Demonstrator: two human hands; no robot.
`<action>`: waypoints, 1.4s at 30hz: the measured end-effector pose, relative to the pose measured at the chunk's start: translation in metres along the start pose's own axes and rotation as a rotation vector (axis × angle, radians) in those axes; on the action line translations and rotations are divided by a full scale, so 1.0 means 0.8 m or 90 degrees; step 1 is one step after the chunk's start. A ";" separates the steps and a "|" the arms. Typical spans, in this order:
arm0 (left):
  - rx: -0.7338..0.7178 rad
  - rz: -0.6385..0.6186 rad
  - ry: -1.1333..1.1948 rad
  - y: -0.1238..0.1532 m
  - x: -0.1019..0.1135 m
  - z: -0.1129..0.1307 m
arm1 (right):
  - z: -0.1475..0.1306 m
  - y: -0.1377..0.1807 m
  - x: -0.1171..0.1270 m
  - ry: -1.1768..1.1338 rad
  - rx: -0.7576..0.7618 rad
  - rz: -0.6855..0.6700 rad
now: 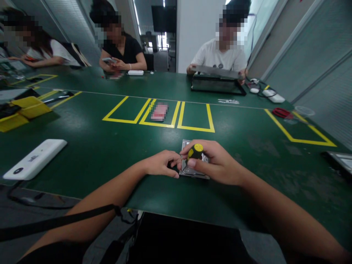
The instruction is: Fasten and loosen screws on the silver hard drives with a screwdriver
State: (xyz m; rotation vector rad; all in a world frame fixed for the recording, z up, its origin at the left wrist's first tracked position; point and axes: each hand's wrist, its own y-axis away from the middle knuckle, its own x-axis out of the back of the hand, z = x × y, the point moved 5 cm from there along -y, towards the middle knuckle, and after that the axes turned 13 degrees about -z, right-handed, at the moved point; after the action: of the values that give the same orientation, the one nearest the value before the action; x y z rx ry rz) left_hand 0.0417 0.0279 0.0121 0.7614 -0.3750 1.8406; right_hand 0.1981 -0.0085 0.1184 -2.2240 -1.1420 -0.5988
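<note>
A flat silver metal unit that looks like a hard drive (195, 175) lies on the green table in front of me. Above it, my right hand (220, 163) is closed around a screwdriver (197, 149) with a black and yellow handle, held upright. The tool's tip is hidden by my fingers. At the drive's left edge, my left hand (164, 164) has its fingers bent and its fingertips against the drive, the thumb near the lower corner. Part of the drive's top is covered by my right hand.
Yellow tape outlines mark the green table (123, 143); a pink phone-like item (159, 112) lies inside one. On the left are a white power bank (35, 159) and yellow bins (30, 108). Across the table, a person holds a panel above a black frame (218, 86). Two other people sit further left.
</note>
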 end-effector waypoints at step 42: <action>0.111 0.295 -0.107 -0.039 0.011 0.077 | 0.142 0.153 0.025 0.676 -0.405 -0.036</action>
State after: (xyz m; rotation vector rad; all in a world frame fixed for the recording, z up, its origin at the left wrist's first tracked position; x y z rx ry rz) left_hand 0.0877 0.0109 0.0609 1.0169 -0.5379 2.2703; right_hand 0.3258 0.0189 0.0122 -1.7926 -0.4577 -2.0526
